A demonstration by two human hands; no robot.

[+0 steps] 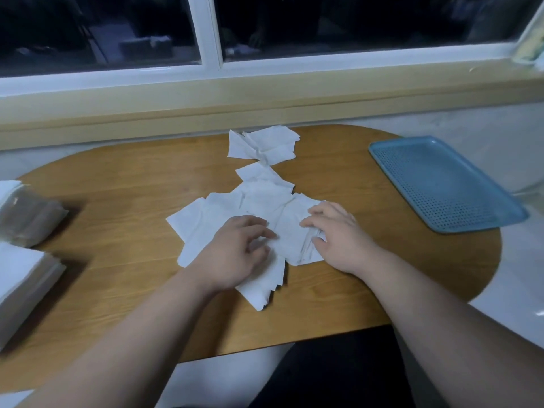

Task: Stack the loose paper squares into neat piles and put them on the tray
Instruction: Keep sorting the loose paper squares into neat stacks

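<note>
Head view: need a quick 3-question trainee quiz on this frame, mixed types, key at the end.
1. True or false: the tray already holds a neat paper pile.
2. Multiple choice: on which side of the loose paper squares does the tray lie? A) the person's left B) the person's right C) underneath them
3. Short answer: what do the left hand and the right hand both touch?

Key: 1 false, the tray is bare; 2 B; 3 the loose paper squares.
</note>
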